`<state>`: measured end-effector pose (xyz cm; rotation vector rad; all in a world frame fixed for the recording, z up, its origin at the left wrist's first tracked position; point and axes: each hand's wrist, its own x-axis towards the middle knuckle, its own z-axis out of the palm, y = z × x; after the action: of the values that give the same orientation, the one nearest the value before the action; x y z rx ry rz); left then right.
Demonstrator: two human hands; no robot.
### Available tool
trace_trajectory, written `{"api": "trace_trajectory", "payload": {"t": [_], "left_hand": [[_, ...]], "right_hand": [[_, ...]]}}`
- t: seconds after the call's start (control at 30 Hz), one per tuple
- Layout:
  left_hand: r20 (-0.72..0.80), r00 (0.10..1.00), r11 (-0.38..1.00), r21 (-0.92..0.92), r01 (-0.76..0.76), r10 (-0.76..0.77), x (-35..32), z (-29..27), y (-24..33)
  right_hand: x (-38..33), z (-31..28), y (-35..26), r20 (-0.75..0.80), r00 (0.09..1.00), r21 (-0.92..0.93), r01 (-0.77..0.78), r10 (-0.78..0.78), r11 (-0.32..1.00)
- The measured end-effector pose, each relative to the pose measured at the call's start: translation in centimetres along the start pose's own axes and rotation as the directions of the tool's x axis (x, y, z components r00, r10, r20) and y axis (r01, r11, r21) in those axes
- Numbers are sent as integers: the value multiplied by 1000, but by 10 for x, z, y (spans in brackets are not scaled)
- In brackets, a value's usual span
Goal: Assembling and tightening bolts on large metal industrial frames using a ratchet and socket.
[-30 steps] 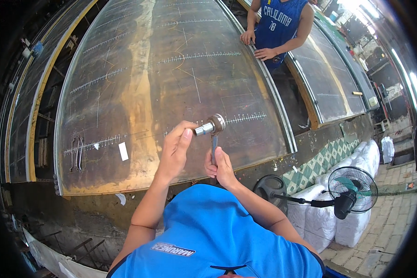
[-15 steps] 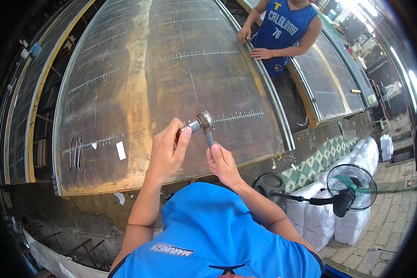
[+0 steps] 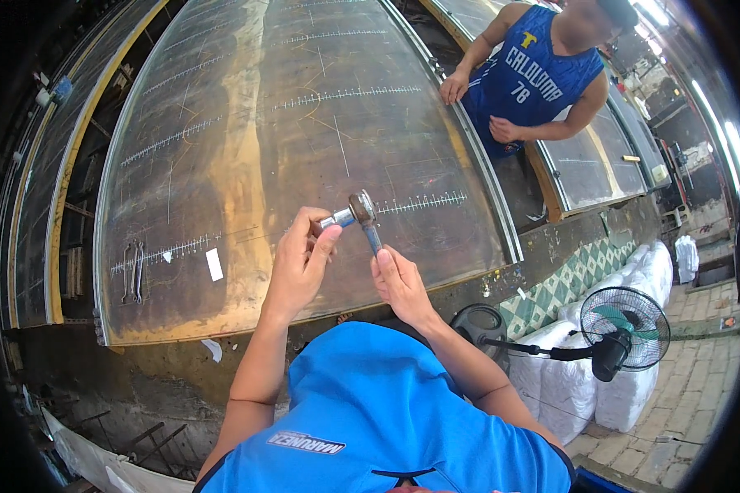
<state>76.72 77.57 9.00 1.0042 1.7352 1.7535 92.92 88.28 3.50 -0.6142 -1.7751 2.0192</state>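
Note:
Over the near part of a large dark table (image 3: pixel 403 271), I hold a ratchet wrench (image 3: pixel 363 209) with a shiny metal socket (image 3: pixel 337 219) pointing left from its head. My right hand (image 3: pixel 401 289) is closed around the wrench's handle, which slopes down toward me. My left hand (image 3: pixel 300 264) pinches the outer end of the socket between thumb and fingers, and its fingertips hide part of that end. Two wrenches (image 3: pixel 132 273) lie at the table's near left, beside a white paper slip (image 3: pixel 214 264).
A co-worker in a blue sleeveless jersey (image 3: pixel 522 78) stands at the right, one hand on the table's metal edge rail (image 3: pixel 489 193). A black fan (image 3: pixel 623 333) and white wrapped bundles (image 3: pixel 563 382) stand on the right. Another long table (image 3: pixel 53 189) runs along the left.
The co-worker has shifted right and straightened, lifting one hand off the rail. My left hand has slid slightly left, so more of the socket shows. The wrench stays nearly in place.

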Motion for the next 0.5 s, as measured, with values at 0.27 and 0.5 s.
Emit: {"api": "trace_trajectory", "payload": {"t": [0.27,0.5], "left_hand": [[-55,998,991,129,-36,43,-5,-2,-7],[-29,998,993,108,-50,53,-7,-5,-18]], "right_hand": [[-5,-2,-3,24,999,61,-49,48,997],[-11,-1,-9,-6,996,-79,-89,89,993]]}}
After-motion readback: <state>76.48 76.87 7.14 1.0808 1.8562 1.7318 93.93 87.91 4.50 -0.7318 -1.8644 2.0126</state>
